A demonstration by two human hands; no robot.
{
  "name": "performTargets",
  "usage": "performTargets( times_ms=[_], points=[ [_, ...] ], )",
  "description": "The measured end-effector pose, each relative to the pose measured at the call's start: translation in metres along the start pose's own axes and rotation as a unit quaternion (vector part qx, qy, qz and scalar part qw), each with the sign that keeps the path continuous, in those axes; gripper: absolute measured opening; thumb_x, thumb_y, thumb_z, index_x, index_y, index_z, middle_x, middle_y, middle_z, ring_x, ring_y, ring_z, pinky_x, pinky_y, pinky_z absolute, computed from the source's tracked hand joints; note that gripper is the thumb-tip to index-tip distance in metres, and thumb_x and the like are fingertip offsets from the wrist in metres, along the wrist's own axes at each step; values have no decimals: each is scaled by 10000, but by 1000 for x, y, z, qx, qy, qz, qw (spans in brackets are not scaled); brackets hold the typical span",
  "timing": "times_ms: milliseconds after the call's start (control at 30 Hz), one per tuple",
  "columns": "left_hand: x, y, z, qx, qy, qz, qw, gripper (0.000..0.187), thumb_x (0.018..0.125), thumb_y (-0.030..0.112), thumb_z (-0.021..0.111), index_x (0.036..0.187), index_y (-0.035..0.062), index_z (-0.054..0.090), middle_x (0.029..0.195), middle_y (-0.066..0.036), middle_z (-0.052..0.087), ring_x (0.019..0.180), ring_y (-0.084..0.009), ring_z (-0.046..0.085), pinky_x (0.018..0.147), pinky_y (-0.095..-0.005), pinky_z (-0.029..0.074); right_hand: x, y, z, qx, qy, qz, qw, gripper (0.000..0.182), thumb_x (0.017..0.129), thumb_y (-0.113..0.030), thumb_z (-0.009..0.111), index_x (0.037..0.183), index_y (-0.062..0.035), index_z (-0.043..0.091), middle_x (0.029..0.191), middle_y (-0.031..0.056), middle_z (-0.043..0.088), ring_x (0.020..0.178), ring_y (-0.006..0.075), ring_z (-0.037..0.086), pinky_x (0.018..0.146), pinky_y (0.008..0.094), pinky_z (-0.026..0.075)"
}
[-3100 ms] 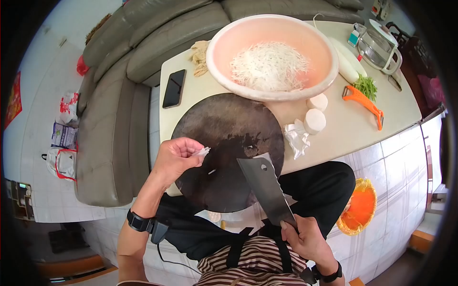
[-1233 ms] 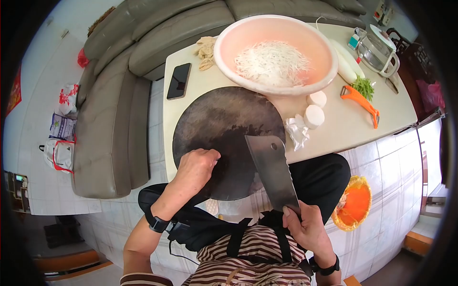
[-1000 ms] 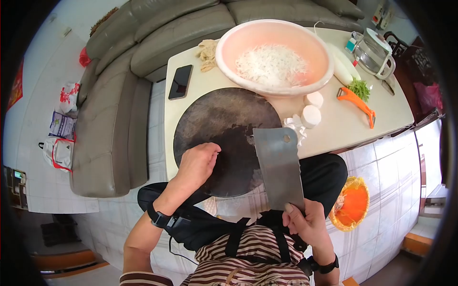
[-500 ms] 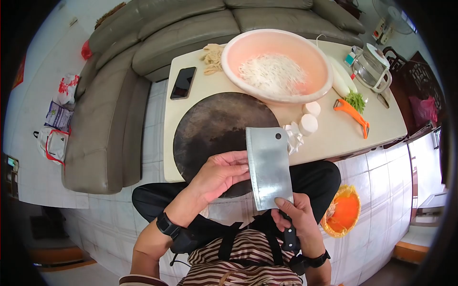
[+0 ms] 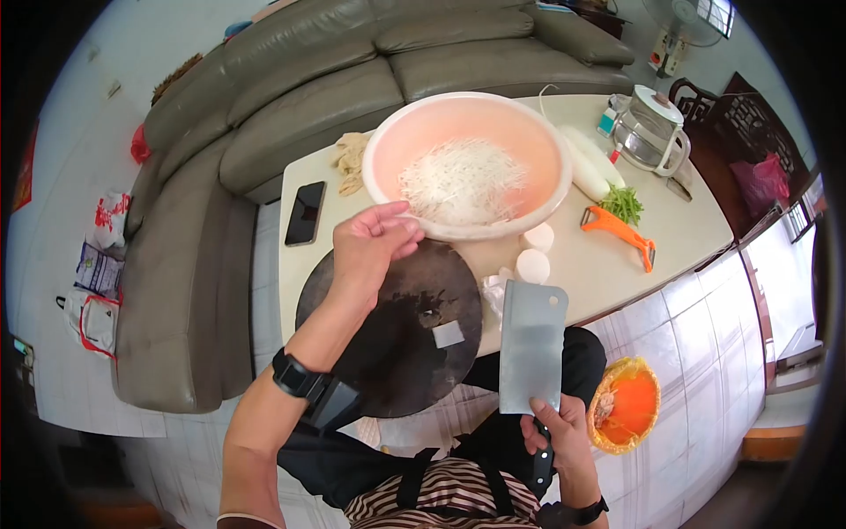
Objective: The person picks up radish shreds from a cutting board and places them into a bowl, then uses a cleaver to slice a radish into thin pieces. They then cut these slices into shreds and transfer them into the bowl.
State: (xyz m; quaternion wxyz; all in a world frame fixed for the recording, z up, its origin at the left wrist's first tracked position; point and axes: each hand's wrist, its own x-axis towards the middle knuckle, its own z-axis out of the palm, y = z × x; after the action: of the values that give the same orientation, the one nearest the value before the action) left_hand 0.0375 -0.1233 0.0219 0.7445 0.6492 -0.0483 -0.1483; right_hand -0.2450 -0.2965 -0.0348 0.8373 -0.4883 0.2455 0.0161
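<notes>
My right hand [image 5: 564,432] grips the black handle of a cleaver [image 5: 533,353], its broad blade raised at the table's front edge. My left hand [image 5: 374,251] is at the near left rim of a pink basin [image 5: 379,181], thumb and fingers bent but apart; nothing shows between them. White shreds [image 5: 463,181] lie in the basin. Below the hand is a dark round chopping board [image 5: 397,353], partly hidden by my forearm. A small flat white piece [image 5: 448,334] rests on it, with a few dark wet patches nearby.
Two white round chunks [image 5: 532,264], an orange peeler [image 5: 617,234], a white radish [image 5: 586,163] with chopped green stalks and a glass jug [image 5: 648,132] stand right of the basin. A phone [image 5: 305,213] and a cloth [image 5: 352,159] are left. An orange-lined bin [image 5: 630,406] is on the floor.
My left hand has gone from beside the blade up to the basin's rim. The cleaver has moved right and down in view. The white piece on the board is now visible.
</notes>
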Motion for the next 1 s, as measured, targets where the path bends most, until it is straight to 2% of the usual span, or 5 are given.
performTargets(
  times_ms=[100,300,600,900,1000],
  points=[
    [40,-16,8,154,31,182,971,285,803,-16,752,1076,-57,682,784,-65,696,686,-99,625,652,-226,507,-2,3,-5,-14,3,-8,1000,212,989,-145,564,945,54,623,641,92,594,415,88,424,402,250,424],
    [66,-25,14,447,53,172,876,326,768,74,762,1083,16,705,798,-125,694,702,-216,661,712,-307,533,-2,-1,-23,-44,10,-10,999,248,1010,-158,544,878,42,608,667,80,602,453,79,454,431,248,437],
    [72,-38,13,494,39,390,776,245,811,50,682,1053,32,713,987,-147,697,897,-313,651,872,-400,458,24,-1,-49,57,65,-77,993,199,985,-148,568,969,41,628,641,89,597,413,87,422,407,247,420],
    [18,-20,20,444,-16,380,812,187,857,110,693,1011,3,696,996,-159,689,923,-324,648,846,-409,498,27,15,-55,39,73,-77,994,193,978,-159,572,985,29,613,625,81,583,398,88,410,392,248,410],
    [-30,-33,7,483,-186,296,803,260,836,132,723,1055,-4,687,1083,-173,680,996,-345,640,867,-400,526,29,16,-55,22,72,-76,994,195,974,-171,573,1009,17,607,604,70,568,386,85,400,381,244,399]
  ],
)
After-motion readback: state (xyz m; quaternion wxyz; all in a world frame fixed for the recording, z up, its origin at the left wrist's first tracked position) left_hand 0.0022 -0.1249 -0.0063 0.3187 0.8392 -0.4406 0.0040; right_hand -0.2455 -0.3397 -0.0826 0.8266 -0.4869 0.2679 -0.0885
